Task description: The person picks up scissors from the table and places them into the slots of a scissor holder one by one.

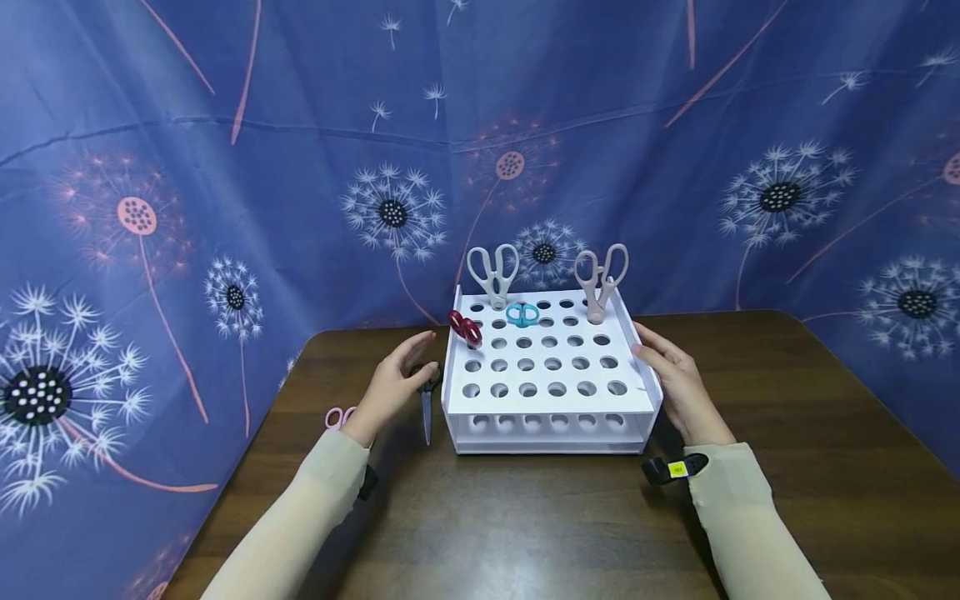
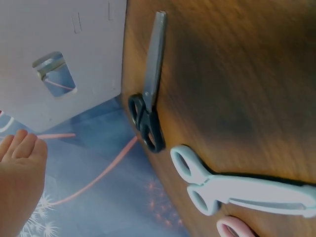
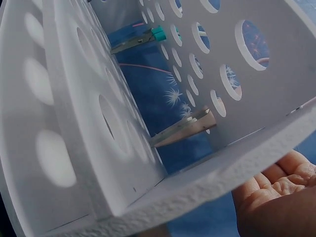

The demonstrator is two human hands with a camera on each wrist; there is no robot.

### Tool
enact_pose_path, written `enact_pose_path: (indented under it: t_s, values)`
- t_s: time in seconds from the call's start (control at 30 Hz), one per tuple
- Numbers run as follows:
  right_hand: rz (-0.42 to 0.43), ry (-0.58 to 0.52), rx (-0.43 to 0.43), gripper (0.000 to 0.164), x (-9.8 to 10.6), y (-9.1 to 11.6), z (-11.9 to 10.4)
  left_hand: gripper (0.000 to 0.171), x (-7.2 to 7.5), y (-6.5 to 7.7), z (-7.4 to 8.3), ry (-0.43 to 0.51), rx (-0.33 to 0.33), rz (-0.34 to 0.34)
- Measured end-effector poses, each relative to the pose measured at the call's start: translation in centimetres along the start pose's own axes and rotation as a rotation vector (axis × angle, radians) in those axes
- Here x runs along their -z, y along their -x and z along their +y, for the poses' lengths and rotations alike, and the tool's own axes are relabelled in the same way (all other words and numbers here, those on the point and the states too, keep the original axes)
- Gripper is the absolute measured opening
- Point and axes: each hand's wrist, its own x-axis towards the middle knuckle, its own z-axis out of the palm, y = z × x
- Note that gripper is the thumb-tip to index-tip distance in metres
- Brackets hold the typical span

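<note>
My left hand (image 1: 399, 379) hovers over the table with fingers extended and nothing in them, its thumb overlapping the handles of the black-handled scissors (image 1: 427, 412). Those scissors lie beside the left wall of a white rack (image 1: 540, 405) with rows of round holes. At the rack's right wall is my right hand (image 1: 678, 387), its thumb at the top edge and its other fingers on the outer side. Standing in the holes are white-handled scissors (image 1: 498, 297), beige scissors (image 1: 596, 307), small teal scissors (image 1: 522, 314) and red-handled scissors (image 1: 465, 328).
Mint-green scissors (image 2: 252, 190) lie on the brown table (image 1: 480, 517) left of the black-handled pair. Pink-handled scissors (image 1: 335, 417) show partly behind my left wrist. A blue dandelion-print cloth (image 1: 480, 100) hangs behind the table.
</note>
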Motion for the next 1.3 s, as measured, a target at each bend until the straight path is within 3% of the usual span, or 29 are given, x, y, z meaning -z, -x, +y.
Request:
enact_pose_path:
  t_s: [0.07,0.17,0.33,0.6,0.87,1.03,1.3]
  values:
    - [0.007,-0.005,-0.001,0.064,0.0,0.0,-0.1,0.055,0.4,0.3,0.7,0.001,0.009,-0.001]
    - [0.011,-0.023,0.0,0.064,0.0,0.1,0.0,0.061,1.0,0.4,0.5,-0.042,0.041,-0.006]
    - [0.011,-0.04,0.002,0.063,-0.2,0.1,0.2,0.064,2.1,0.7,-0.9,-0.142,0.092,-0.006]
    - [0.013,-0.041,0.031,0.061,-0.2,0.1,0.5,0.068,3.6,1.6,-1.6,-0.162,0.139,-0.039]
    - [0.022,-0.062,0.038,0.06,-0.3,0.3,0.7,0.074,5.3,2.2,-2.5,-0.268,0.183,-0.072]
    - [0.022,-0.056,0.033,0.06,-0.4,0.3,0.6,0.072,6.6,2.9,-3.0,-0.338,0.214,-0.051]
    - [0.026,-0.044,0.028,0.06,-0.5,0.1,0.4,0.067,8.1,4.2,-4.1,-0.372,0.243,-0.009]
